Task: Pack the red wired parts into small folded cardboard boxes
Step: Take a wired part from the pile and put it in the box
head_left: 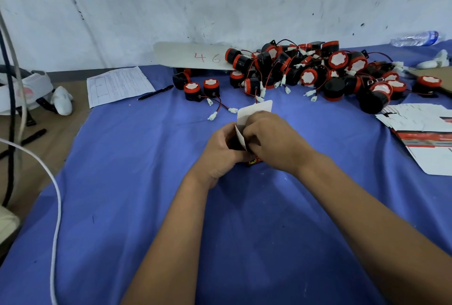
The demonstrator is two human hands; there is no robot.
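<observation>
**One box in hand, a heap of parts still waiting**

While the pile of red wired parts (315,72) fills the upper right of the frame, both hands meet at the centre over the blue cloth (122,194). The left hand (221,152) grips the small cardboard box (247,131) from the left, fingers curled round its body. The right hand (271,142) grasps it from the right, fingers bent over the open top, where a white flap (255,111) stands upright. Something dark shows inside the box, though whether it is a part I cannot tell. No closed boxes are in view, so most of the task seems left: dozens of parts lie loose, two (201,88) apart at upper centre, and flat unfolded boxes (420,131) wait at the right edge.
</observation>
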